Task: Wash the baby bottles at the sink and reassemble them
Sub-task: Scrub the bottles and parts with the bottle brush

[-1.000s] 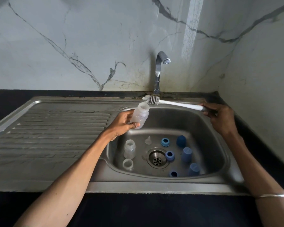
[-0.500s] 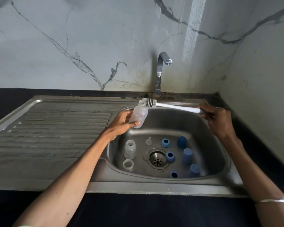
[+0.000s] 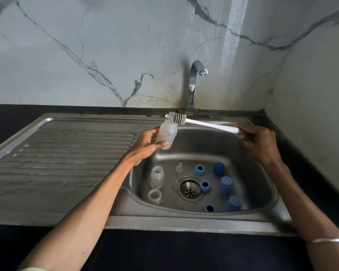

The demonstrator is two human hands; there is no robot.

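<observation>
Head view looks down on a steel sink [image 3: 262, 216] with a ribbed draining board [image 3: 67, 153] filling the left of the frame and a chrome tap [image 3: 193, 85] standing at the back, above centre. Just left of centre, the left hand [image 3: 147, 145] has its fingers and thumb curled round the lower half of a clear baby bottle [image 3: 167, 133], which is tilted with its mouth pointing up and slightly left. At the right of the frame the right hand [image 3: 260, 141] grips the end of a white bottle brush [image 3: 204, 124] by its handle; the brush runs leftwards and its bristled head lies across the bottle's mouth, touching the rim, though whether any bristles are inside is hard to tell. In the basin, lower centre, two more clear bottles stand near the left wall: one upright bottle [image 3: 156, 178] and another bottle [image 3: 155, 195] just in front of it. A clear teat [image 3: 179, 167] sits behind the drain [image 3: 189, 189]. Right of the drain lie three blue rings [image 3: 199, 170] and three blue caps [image 3: 225, 185], loosely scattered and apart from one another. A thin silver bangle [image 3: 327, 240] circles the right wrist at the lower right
</observation>
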